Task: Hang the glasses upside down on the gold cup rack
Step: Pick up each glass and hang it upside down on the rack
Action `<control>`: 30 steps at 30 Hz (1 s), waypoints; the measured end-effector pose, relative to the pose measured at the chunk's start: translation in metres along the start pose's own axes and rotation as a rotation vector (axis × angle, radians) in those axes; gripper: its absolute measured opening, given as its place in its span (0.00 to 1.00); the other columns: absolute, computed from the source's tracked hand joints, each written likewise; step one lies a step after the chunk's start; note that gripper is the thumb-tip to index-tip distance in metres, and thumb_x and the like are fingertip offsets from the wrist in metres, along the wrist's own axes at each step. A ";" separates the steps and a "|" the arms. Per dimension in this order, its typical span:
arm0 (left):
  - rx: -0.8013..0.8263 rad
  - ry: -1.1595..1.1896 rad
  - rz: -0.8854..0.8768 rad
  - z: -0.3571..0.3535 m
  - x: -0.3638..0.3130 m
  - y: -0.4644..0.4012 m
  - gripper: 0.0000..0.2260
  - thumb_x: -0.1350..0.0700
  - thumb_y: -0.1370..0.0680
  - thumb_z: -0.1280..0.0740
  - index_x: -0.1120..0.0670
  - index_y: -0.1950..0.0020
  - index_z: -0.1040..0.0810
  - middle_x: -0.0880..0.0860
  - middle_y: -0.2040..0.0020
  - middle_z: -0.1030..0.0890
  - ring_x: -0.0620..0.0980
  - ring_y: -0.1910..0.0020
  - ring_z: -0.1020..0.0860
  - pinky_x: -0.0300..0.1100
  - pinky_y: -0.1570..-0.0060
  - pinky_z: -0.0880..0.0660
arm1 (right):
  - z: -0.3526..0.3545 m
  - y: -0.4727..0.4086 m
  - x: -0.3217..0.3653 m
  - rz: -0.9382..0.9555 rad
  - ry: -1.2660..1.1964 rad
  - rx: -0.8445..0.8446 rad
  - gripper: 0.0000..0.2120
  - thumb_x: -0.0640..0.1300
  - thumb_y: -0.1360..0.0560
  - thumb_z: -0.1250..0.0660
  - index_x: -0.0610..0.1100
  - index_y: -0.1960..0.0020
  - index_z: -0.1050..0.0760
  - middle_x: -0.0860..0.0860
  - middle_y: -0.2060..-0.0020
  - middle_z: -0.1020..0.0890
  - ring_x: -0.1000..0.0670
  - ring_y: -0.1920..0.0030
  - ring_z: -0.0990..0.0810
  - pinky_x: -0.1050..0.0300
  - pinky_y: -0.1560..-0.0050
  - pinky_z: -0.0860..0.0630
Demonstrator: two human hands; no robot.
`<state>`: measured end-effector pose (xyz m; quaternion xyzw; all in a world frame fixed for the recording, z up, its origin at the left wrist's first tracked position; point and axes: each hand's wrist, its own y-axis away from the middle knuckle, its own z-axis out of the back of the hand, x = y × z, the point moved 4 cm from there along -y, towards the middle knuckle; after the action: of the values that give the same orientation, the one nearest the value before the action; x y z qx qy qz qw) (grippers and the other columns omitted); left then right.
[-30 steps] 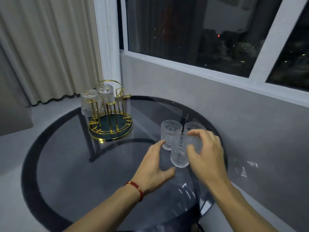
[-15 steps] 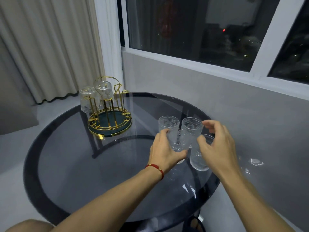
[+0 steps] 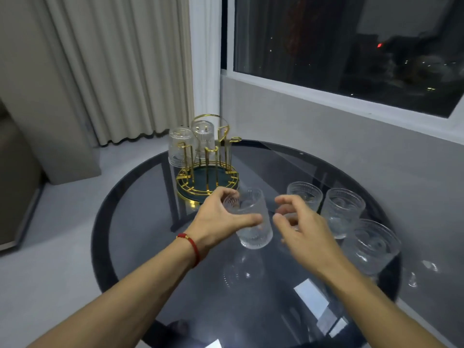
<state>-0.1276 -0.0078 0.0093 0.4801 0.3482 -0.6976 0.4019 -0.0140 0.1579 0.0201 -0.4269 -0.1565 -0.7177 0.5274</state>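
Note:
My left hand (image 3: pixel 221 219) grips a ribbed clear glass (image 3: pixel 253 229), lifted above the table and tilted, just in front of the gold cup rack (image 3: pixel 208 169). The rack stands at the table's far left with two glasses hung upside down: one (image 3: pixel 179 146) on the left peg and another (image 3: pixel 203 139) behind it. My right hand (image 3: pixel 298 227) hovers beside the held glass with fingers apart, holding nothing. Three more glasses stand upright on the right: one (image 3: pixel 305 197) behind my right hand, a second (image 3: pixel 342 212) further right, a third (image 3: pixel 371 244) nearest the table's edge.
The round dark glass table (image 3: pixel 140 222) stands in a corner next to a grey wall and a window. Cream curtains hang at the back left. The rack's right and front pegs are bare. The table's edge runs close behind the rightmost glass.
My left hand has lifted one glass out of the group and carried it left toward the rack. My right hand has let go and opened. The view has shifted left.

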 end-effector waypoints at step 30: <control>-0.061 -1.000 -0.258 0.024 0.099 -0.073 0.32 0.35 0.24 0.47 0.46 0.22 0.39 0.48 0.23 0.37 0.51 0.22 0.45 0.57 0.24 0.44 | 0.013 -0.264 0.077 0.016 -0.153 -0.380 0.32 0.50 0.26 0.23 0.47 0.24 0.28 0.46 0.27 0.22 0.46 0.30 0.23 0.45 0.29 0.26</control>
<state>-0.2231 -0.0192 -0.0700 0.0293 0.1903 -0.8753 0.4437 -0.2493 0.2222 0.1472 -0.5731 -0.0543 -0.6957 0.4297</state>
